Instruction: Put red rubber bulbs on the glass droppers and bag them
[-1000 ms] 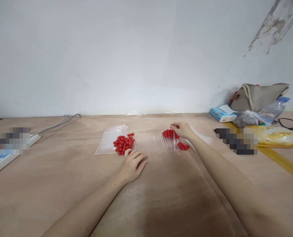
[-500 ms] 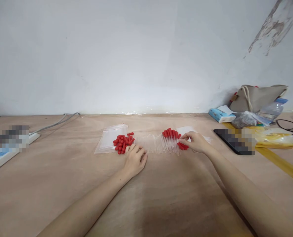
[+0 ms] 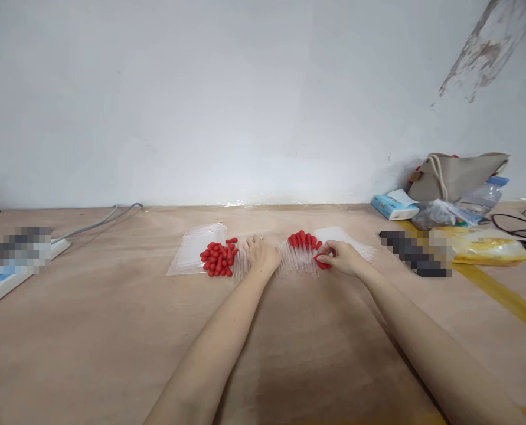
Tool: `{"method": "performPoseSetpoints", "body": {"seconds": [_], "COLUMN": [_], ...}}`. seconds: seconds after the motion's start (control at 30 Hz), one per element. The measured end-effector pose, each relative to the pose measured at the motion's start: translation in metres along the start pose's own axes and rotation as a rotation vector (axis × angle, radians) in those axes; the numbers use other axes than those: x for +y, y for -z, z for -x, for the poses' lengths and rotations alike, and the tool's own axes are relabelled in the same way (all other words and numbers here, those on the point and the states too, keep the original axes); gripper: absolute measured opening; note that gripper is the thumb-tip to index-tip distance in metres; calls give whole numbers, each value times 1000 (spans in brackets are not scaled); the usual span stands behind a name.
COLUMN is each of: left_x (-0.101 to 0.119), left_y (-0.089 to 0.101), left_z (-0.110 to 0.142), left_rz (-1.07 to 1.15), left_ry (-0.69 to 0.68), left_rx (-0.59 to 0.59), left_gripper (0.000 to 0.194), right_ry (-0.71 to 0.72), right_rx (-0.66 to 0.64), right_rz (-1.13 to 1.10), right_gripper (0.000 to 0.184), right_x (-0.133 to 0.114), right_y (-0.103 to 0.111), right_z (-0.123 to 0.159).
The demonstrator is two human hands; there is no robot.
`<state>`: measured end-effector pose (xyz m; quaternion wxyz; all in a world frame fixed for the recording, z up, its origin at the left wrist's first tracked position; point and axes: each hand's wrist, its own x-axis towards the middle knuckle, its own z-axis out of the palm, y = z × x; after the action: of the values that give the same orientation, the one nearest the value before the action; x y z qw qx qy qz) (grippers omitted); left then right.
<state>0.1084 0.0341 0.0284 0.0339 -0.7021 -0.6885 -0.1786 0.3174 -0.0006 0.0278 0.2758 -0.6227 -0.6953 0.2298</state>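
Observation:
A row of clear, thin dropper tubes [image 3: 284, 260] lies side by side on the wooden table. Over the middle of that row rests my left hand [image 3: 263, 255], palm down with its fingers a little apart; it hides the tubes beneath. To its left is a heap of loose red rubber bulbs [image 3: 218, 260]. Several tubes at the right end carry red bulbs [image 3: 304, 239] on their far ends. My right hand [image 3: 343, 258] is beside them, thumb and fingers pinched on a red rubber bulb [image 3: 322, 263] at the near side of the row.
Clear plastic bags [image 3: 185, 254] lie left of the bulbs, and a white sheet [image 3: 346, 237] behind my right hand. Farther right are a dark phone [image 3: 407, 251], a tissue pack [image 3: 393, 206], a yellow package [image 3: 488, 248] and a grey bag [image 3: 461, 174]. A power strip [image 3: 28, 268] stands at left.
My left hand has moved right and away from me, from beside the loose red bulbs onto the clear tubes. My right hand stays near the red bulbs. The view has shifted slightly.

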Motion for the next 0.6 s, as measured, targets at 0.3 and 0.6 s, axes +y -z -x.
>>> {"method": "performPoseSetpoints", "body": {"seconds": [0.3,0.6], "left_x": [14,-24], "left_y": [7,57], "left_z": [-3,12], "left_rz": [35,238], "left_ry": [32,-150], "left_rx": [-54,-57], "left_gripper": [31,26], "right_ry": [21,25], "right_rx": [3,56], "right_rz": [2,-11], "right_gripper": [11,10], "right_x": [1,10], "right_y": [-1,-3], "right_z": [-2,-3]}}
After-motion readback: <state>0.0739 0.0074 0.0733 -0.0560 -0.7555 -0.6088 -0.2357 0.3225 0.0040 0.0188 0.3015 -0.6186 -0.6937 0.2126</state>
